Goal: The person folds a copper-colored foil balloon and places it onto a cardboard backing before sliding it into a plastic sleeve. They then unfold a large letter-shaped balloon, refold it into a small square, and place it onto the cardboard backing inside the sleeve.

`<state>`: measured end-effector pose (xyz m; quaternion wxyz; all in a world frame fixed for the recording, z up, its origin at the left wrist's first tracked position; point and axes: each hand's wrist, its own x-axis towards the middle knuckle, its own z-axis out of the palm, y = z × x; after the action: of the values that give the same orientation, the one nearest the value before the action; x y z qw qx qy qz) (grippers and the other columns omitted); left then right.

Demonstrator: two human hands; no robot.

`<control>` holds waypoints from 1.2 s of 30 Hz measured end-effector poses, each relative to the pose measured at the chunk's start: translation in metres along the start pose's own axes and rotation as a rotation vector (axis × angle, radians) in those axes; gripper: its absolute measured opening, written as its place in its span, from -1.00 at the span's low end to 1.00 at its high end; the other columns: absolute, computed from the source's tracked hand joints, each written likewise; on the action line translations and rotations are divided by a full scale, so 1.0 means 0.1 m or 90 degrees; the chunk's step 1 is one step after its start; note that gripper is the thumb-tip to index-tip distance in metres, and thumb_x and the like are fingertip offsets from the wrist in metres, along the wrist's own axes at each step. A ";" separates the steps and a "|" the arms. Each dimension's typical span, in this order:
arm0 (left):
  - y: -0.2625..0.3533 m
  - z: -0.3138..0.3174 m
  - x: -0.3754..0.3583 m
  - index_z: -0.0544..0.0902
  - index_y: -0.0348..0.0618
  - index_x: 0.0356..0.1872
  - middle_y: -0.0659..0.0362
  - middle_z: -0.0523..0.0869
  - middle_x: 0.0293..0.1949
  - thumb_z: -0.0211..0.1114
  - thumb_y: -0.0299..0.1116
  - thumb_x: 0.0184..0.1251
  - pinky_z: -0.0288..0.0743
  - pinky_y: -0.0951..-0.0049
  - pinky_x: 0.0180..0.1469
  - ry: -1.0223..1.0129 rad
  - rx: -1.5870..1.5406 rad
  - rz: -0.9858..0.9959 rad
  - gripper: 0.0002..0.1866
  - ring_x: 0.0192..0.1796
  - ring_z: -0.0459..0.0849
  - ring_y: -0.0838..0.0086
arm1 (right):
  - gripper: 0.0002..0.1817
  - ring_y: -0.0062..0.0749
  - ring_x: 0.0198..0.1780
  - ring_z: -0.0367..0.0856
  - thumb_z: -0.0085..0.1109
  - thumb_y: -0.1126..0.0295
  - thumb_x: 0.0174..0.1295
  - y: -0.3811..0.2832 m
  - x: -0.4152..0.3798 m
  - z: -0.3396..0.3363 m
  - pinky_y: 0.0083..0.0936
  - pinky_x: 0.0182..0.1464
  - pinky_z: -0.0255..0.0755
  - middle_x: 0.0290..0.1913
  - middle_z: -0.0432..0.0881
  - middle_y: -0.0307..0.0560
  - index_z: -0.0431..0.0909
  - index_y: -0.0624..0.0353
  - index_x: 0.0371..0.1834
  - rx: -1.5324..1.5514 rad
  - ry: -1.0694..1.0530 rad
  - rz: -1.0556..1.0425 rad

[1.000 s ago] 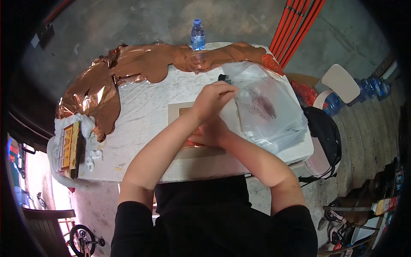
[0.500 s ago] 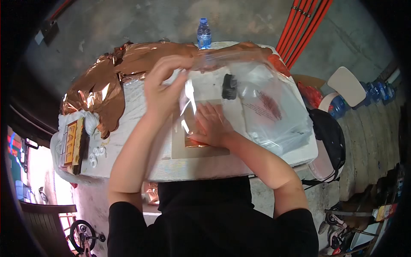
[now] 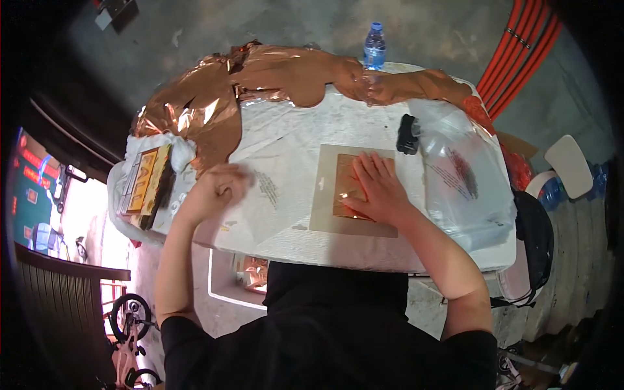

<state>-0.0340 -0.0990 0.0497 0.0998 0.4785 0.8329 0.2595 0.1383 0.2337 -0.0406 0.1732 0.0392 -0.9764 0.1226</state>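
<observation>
My right hand (image 3: 379, 190) lies with fingers spread on a copper-coloured foil piece (image 3: 343, 188). Beneath the foil is a larger grey-brown card (image 3: 324, 209), flat on the white-covered table. My left hand (image 3: 218, 190) is to the left of the card, its fingers curled and the tips smeared by motion. Right beside it a clear plastic bag (image 3: 266, 188) with small printed text lies on the table; I cannot tell whether the left fingers grip its edge. A black object (image 3: 407, 134) sits just beyond the card's upper right.
Crumpled copper foil (image 3: 279, 71) runs along the table's far edge. A stack of clear bags (image 3: 465, 188) lies at right, a box (image 3: 148, 182) at left. A water bottle (image 3: 374, 47) stands at the back. A black bag (image 3: 534, 240) hangs beyond the right edge.
My left hand has moved left and down from above the card, and the clear bag now lies on the table at left. My right hand remains on the foil. The camera view has shifted.
</observation>
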 end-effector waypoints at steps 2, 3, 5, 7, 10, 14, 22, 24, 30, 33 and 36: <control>0.36 0.08 0.10 0.64 -0.26 -0.19 0.03 0.66 0.02 0.25 -0.53 0.16 0.37 0.30 0.24 0.045 -0.019 -0.045 -0.81 0.25 0.48 0.17 | -0.09 0.18 0.45 0.05 0.14 -0.17 0.13 -0.02 0.01 -0.03 -0.04 0.44 -0.09 0.41 0.16 0.20 0.18 0.32 0.37 -0.037 -0.022 0.007; 0.51 0.25 0.13 0.62 -0.23 -0.09 0.01 0.61 0.08 0.26 -0.46 0.19 0.35 0.28 0.26 0.055 -0.060 -0.026 -0.76 0.27 0.46 0.15 | -0.09 0.18 0.45 0.05 0.14 -0.17 0.13 -0.02 0.01 -0.03 -0.04 0.44 -0.09 0.41 0.16 0.20 0.18 0.32 0.37 -0.034 -0.023 0.002; 0.66 0.56 0.13 0.60 -0.20 0.00 -0.01 0.57 0.15 0.27 -0.39 0.23 0.32 0.26 0.28 0.066 -0.101 -0.007 -0.69 0.29 0.44 0.13 | -0.09 0.16 0.46 0.03 0.11 -0.16 0.15 -0.01 0.00 -0.02 -0.04 0.45 -0.12 0.42 0.14 0.20 0.16 0.33 0.38 -0.037 -0.028 0.010; 0.64 0.80 0.12 0.56 -0.15 0.08 -0.01 0.50 0.23 0.32 -0.30 0.22 0.28 0.19 0.31 0.068 0.043 0.121 -0.60 0.31 0.41 0.09 | -0.09 0.15 0.47 0.02 0.11 -0.17 0.15 -0.04 0.02 -0.06 -0.04 0.46 -0.14 0.43 0.13 0.20 0.15 0.33 0.39 -0.040 -0.048 0.022; 0.55 0.71 -0.01 0.58 -0.14 0.04 0.00 0.53 0.21 0.36 -0.27 0.18 0.24 0.13 0.33 0.000 0.089 0.138 -0.59 0.33 0.39 0.07 | -0.08 0.14 0.48 -0.01 0.11 -0.17 0.15 -0.05 0.03 -0.10 -0.05 0.47 -0.18 0.44 0.12 0.20 0.14 0.32 0.39 -0.034 -0.073 0.035; 0.19 0.44 -0.15 0.62 -0.26 -0.27 -0.06 0.62 0.06 0.43 -0.45 0.06 0.34 0.15 0.28 -0.064 -0.164 0.091 -0.78 0.33 0.40 0.06 | -0.08 0.13 0.48 -0.02 0.11 -0.16 0.14 -0.06 0.03 -0.10 -0.05 0.47 -0.19 0.44 0.12 0.19 0.13 0.31 0.41 -0.037 -0.074 0.033; 0.63 0.55 0.29 0.61 -0.25 -0.17 0.16 0.66 -0.24 0.30 -0.45 0.23 0.49 0.45 -0.07 0.029 -0.187 -0.052 -0.82 -0.14 0.61 0.44 | -0.08 0.12 0.49 -0.03 0.09 -0.17 0.16 -0.03 0.03 -0.05 -0.06 0.47 -0.20 0.45 0.10 0.19 0.12 0.31 0.41 -0.050 -0.081 0.031; 0.52 0.86 0.53 0.56 -0.32 -0.15 0.10 0.63 -0.39 0.24 -0.41 0.27 0.52 0.41 -0.14 0.057 -0.271 -0.068 -0.79 -0.23 0.62 0.42 | -0.08 0.12 0.49 -0.03 0.09 -0.17 0.16 -0.04 0.05 -0.07 -0.07 0.47 -0.21 0.45 0.10 0.20 0.12 0.31 0.41 -0.059 -0.090 0.034; 0.45 1.00 1.09 0.58 -0.41 -0.16 0.11 0.67 -0.36 0.28 -0.46 0.17 0.54 0.51 -0.27 -0.051 -0.498 -0.225 -0.75 -0.34 0.62 0.52 | -0.07 0.13 0.49 -0.03 0.08 -0.19 0.15 -0.05 0.05 -0.10 -0.09 0.47 -0.22 0.45 0.11 0.22 0.12 0.33 0.41 -0.046 -0.099 0.048; 0.40 0.94 1.18 0.56 -0.35 -0.44 0.18 0.64 -0.48 0.33 -0.45 0.14 0.47 0.56 -0.42 -0.068 -0.564 -0.277 -0.83 -0.45 0.58 0.56 | -0.06 0.14 0.48 -0.02 0.10 -0.18 0.14 -0.06 0.05 -0.09 -0.10 0.47 -0.21 0.45 0.11 0.22 0.12 0.33 0.41 -0.048 -0.095 0.044; 0.35 0.98 1.18 0.53 -0.30 -0.54 0.22 0.60 -0.59 0.36 -0.41 0.15 0.44 0.54 -0.48 -0.116 -0.612 -0.298 -0.79 -0.54 0.56 0.57 | -0.06 0.15 0.48 -0.01 0.12 -0.15 0.13 -0.04 0.05 -0.08 -0.10 0.47 -0.21 0.44 0.11 0.23 0.12 0.33 0.41 -0.062 -0.090 0.035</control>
<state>-0.0283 0.0486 -0.0051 0.4341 0.2010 0.6927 0.5397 0.1369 0.2314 -0.0311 0.1018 0.0128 -0.9918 0.0768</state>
